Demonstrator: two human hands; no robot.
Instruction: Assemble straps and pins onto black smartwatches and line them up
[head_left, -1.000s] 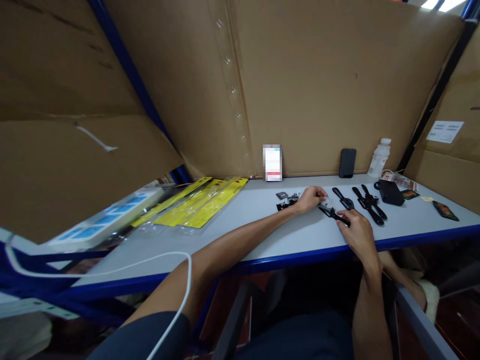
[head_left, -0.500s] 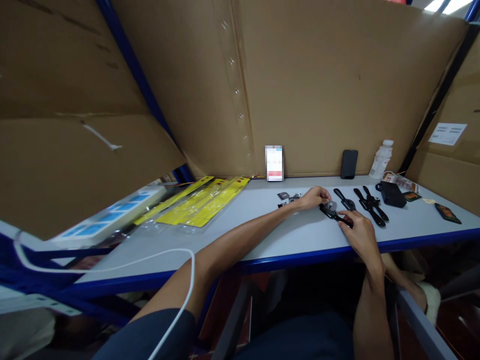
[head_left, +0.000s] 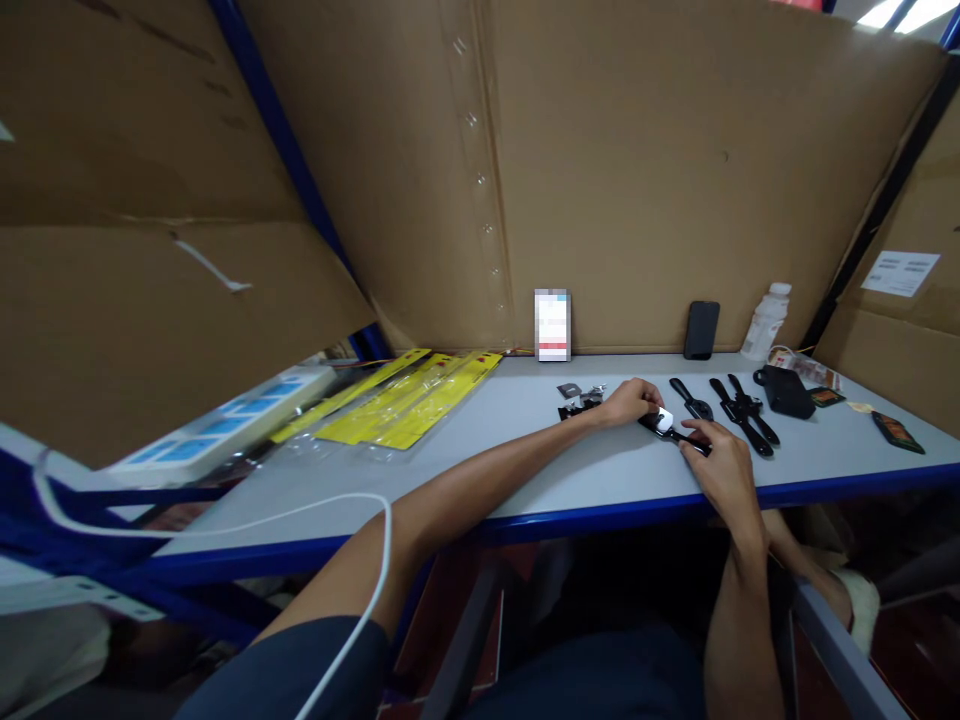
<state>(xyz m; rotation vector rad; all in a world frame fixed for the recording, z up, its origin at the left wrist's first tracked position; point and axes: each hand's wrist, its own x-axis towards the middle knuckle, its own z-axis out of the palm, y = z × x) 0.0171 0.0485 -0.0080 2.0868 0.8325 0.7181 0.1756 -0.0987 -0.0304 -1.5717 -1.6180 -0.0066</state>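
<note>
A person sits at a grey counter (head_left: 480, 470) with a blue front edge, both bare arms stretched forward. The left hand (head_left: 631, 402) and right hand (head_left: 718, 462) meet over one black watch strap (head_left: 673, 432) that lies flat on the counter. The left grip is nearly closed, its fingertips pinching a small pale piece at the strap's far end. The right grip is curled and also nearly closed, fingertips pressing the strap's near end against the counter. The strap runs between the two grips, touching both.

Just left of the left grip lies a small cluster of dark and silver parts (head_left: 577, 399). Just right of the right grip, three more black straps (head_left: 739, 412) lie side by side, apart from the hands. Beyond them, further right, sits a black pouch (head_left: 784, 392), then a small dark card (head_left: 898, 432).

Behind the grips, propped against a brown cardboard wall (head_left: 637, 170), stand a small white box (head_left: 553, 324), a dark phone (head_left: 701, 329) and a white bottle (head_left: 765, 320). Well to the left of the left grip lie yellow packets (head_left: 409, 405) in clear sleeves. A white cable (head_left: 300, 525) crosses the left arm.
</note>
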